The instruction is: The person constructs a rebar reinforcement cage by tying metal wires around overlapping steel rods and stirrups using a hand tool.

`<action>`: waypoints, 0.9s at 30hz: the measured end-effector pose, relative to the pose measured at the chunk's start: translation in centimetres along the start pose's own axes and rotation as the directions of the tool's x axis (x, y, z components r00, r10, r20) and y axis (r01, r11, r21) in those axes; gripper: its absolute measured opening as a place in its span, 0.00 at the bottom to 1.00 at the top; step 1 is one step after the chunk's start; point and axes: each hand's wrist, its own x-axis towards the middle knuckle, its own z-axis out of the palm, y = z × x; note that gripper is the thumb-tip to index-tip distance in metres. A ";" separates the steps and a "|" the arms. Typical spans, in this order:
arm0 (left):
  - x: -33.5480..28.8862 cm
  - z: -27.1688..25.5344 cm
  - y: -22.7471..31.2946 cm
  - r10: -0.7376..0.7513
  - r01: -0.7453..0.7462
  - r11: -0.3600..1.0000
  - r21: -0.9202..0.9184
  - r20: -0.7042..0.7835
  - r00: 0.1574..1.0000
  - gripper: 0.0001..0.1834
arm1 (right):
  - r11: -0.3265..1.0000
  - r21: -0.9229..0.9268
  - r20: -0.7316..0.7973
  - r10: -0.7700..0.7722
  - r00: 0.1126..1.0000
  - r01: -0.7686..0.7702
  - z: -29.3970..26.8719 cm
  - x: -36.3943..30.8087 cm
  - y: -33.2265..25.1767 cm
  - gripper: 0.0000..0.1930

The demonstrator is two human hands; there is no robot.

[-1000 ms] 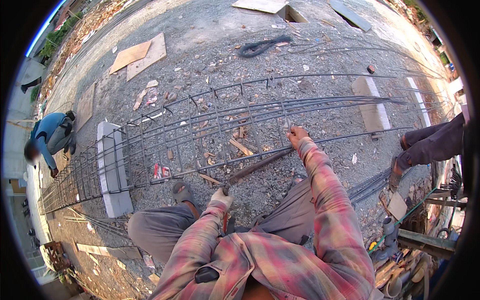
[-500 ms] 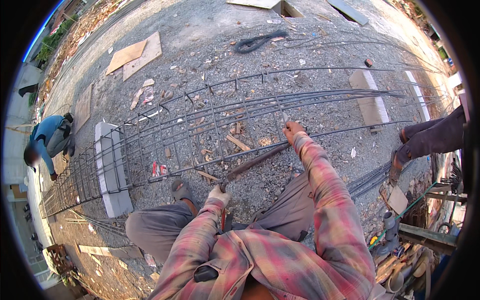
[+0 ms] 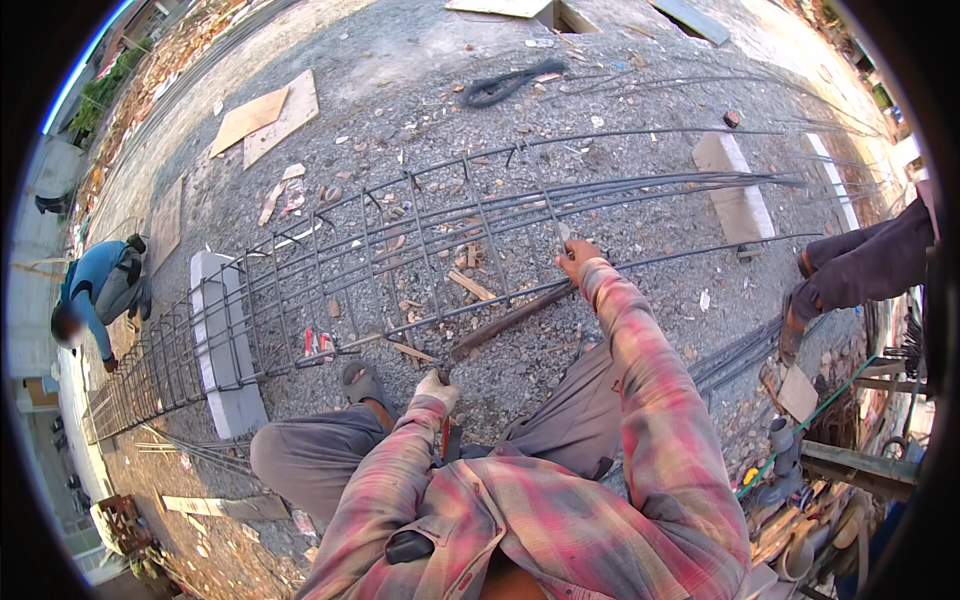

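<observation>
My right hand (image 3: 576, 260) pinches a thin stirrup (image 3: 549, 206) on the rebar cage (image 3: 432, 319). My left hand (image 3: 438, 389) — fist closed — grips a red-handled tool (image 3: 446, 434).

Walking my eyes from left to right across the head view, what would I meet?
Crouching person in blue → pale block under the rebar cage → sandalled foot → left hand → right hand → another pale block → another person's legs.

Outdoor constr. site: gravel gnd (image 3: 620, 95) w/ long rebar cage (image 3: 423, 232), pale support blks (image 3: 236, 402), loose boards (image 3: 245, 120).
</observation>
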 end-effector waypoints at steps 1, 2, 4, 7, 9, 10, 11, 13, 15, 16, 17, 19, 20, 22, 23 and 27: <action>0.2 0.1 0.1 0.000 0.000 1.000 0.015 -0.003 1.000 0.23 | 1.000 -0.002 0.001 -0.002 1.000 0.002 -0.2 -0.3 0.0 0.16; 0.2 0.0 0.2 -0.003 0.003 1.000 0.031 -0.006 1.000 0.23 | 0.990 0.131 -0.045 0.053 0.998 -0.046 -0.2 -0.7 0.1 0.17; 0.6 0.4 -0.1 0.027 -0.026 1.000 0.017 -0.014 1.000 0.23 | 0.941 0.326 -0.179 0.160 0.971 -0.095 0.0 -1.8 0.1 0.16; -0.4 0.1 0.6 0.042 -0.043 0.999 -0.023 -0.025 0.999 0.22 | 0.899 0.432 -0.414 0.122 0.902 0.076 1.3 -5.0 -0.7 0.14; -1.4 -0.6 2.5 0.036 -0.038 0.998 -0.050 -0.037 0.999 0.22 | 0.843 0.529 -0.259 0.052 0.965 0.096 3.8 -8.1 -2.0 0.14; -1.9 -1.1 2.9 0.055 -0.063 0.979 -0.194 -0.049 0.997 0.21 | 0.848 0.524 -0.097 -0.030 0.995 0.077 4.9 -10.3 -4.0 0.15; -2.1 -1.2 4.6 0.094 -0.108 0.938 -0.329 -0.055 0.994 0.20 | 0.883 0.470 0.127 -0.070 0.989 0.002 7.9 -11.1 -2.1 0.15; -2.6 -2.3 7.2 0.090 -0.100 0.905 -0.413 -0.044 0.995 0.19 | 0.879 0.476 0.451 -0.281 0.847 0.038 11.7 -13.7 -3.3 0.20; -4.2 -3.6 10.6 0.135 -0.155 0.843 -0.515 -0.077 0.988 0.14 | 0.863 0.500 0.558 -0.388 0.734 0.075 13.2 -15.5 -5.5 0.28; -4.4 -4.0 11.3 0.114 -0.119 0.777 -0.618 -0.047 0.992 0.14 | 0.816 0.578 0.630 -0.437 0.642 -0.013 14.4 -15.9 -5.7 0.29; -4.4 -4.1 11.8 0.107 -0.089 0.696 -0.712 -0.019 0.994 0.14 | 0.765 0.635 0.681 -0.489 0.545 -0.107 15.4 -15.8 -5.9 0.30; -4.6 -4.1 10.1 0.088 -0.042 0.490 -0.871 0.002 0.996 0.16 | 0.876 0.414 0.875 -0.309 0.372 -0.246 13.6 -16.2 -9.8 0.27; -4.3 -3.6 9.9 0.119 -0.048 0.423 -0.905 0.003 0.993 0.17 | 0.773 0.499 0.851 -0.351 0.391 -0.393 15.2 -16.2 -8.5 0.25; -3.3 -2.0 6.6 0.117 -0.088 0.426 -0.900 -0.042 0.992 0.19 | 0.675 0.517 0.855 -0.384 0.347 -0.527 16.7 -17.1 -7.4 0.23; -2.5 -1.6 5.4 0.117 -0.140 0.502 -0.853 -0.094 0.989 0.20 | 0.708 0.495 0.868 -0.386 0.312 -0.504 16.4 -16.5 -7.4 0.23; -4.4 -4.1 6.8 0.175 -0.283 0.802 -0.527 -0.245 0.954 0.20 | 0.763 0.455 0.890 -0.379 0.253 -0.458 14.4 -16.5 -8.9 0.28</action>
